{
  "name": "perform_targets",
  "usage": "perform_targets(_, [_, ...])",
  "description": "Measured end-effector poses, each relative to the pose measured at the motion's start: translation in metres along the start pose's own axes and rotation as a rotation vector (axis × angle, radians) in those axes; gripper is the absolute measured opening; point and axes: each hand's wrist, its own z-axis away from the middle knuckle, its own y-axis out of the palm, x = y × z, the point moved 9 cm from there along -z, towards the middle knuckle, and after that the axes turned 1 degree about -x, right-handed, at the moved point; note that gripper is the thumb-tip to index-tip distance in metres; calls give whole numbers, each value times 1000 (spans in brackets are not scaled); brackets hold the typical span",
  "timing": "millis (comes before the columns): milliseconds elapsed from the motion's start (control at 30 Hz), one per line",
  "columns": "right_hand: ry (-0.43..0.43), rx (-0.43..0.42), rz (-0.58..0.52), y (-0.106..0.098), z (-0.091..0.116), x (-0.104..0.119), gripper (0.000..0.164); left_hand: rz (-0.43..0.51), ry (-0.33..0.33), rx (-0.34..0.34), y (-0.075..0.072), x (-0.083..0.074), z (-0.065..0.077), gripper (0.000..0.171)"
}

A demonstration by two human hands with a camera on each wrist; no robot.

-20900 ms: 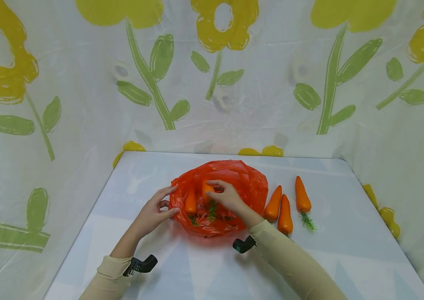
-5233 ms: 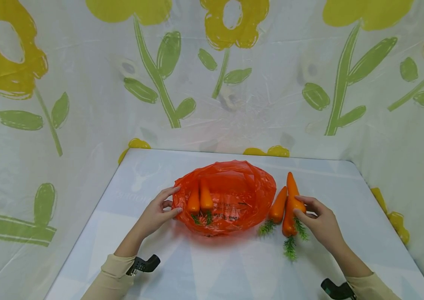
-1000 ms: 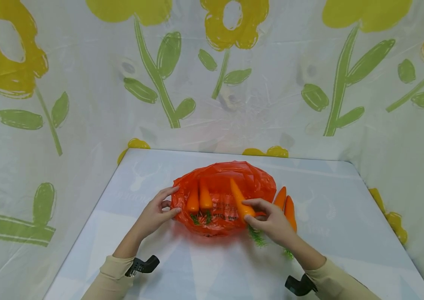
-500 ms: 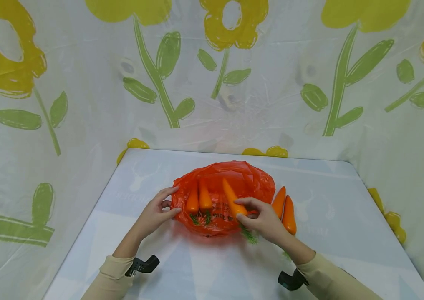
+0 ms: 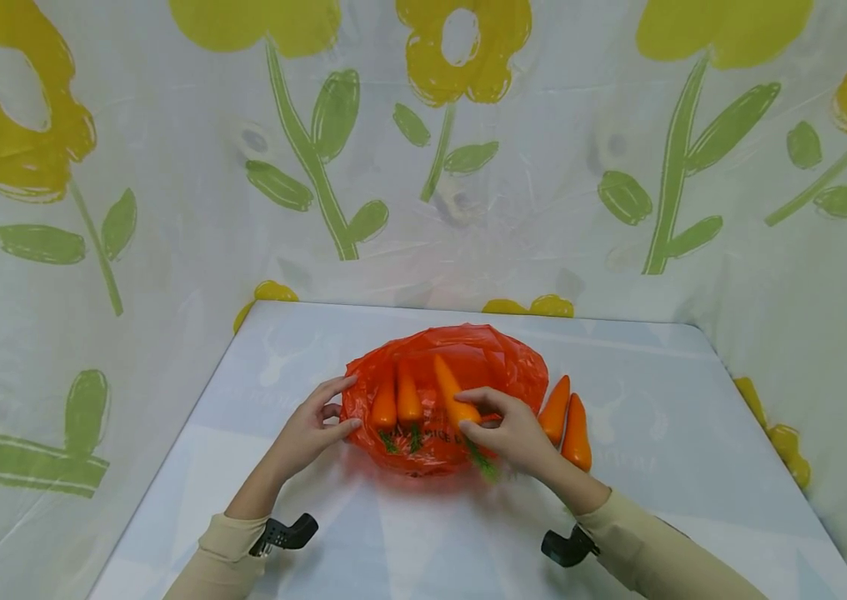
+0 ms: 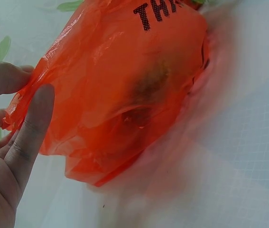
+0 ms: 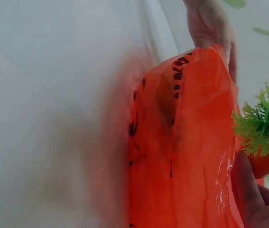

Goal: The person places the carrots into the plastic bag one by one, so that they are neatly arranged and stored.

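A red plastic bag (image 5: 517, 367) lies with its mouth toward me on the table. My left hand (image 5: 307, 433) pinches its left rim between thumb and fingers; the left wrist view shows the thumb (image 6: 37, 116) against the film. Over the bag's opening, my right hand (image 5: 517, 433) holds an orange carrot (image 5: 448, 379) by its thick end, tip pointing away. Green leaves (image 7: 263, 121) hang off that carrot near my right thumb. Two more carrots, one left (image 5: 383, 407) and one right (image 5: 408, 404), lie side by side inside the bag.
Just right of the bag, two carrots, one nearer it (image 5: 555, 410) and one farther (image 5: 577, 437), lie on the pale table (image 5: 664, 500). A flowered curtain (image 5: 528, 225) stands behind the table and along both sides.
Within the last seconds my right hand took a carrot from the group at the right and carried it left over the bag's opening. My left hand stays at the rim.
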Motion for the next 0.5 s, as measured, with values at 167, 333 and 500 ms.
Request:
perform_targets(167, [29, 3, -2, 6, -7, -3, 36, 0, 4, 2, 0, 0, 0, 66])
perform_targets(333, [32, 5, 5, 11, -14, -4, 36, -1, 4, 3, 0, 0, -1, 66])
perform_targets(500, [28, 0, -9, 13, -25, -4, 35, -3, -1, 3, 0, 2, -1, 66])
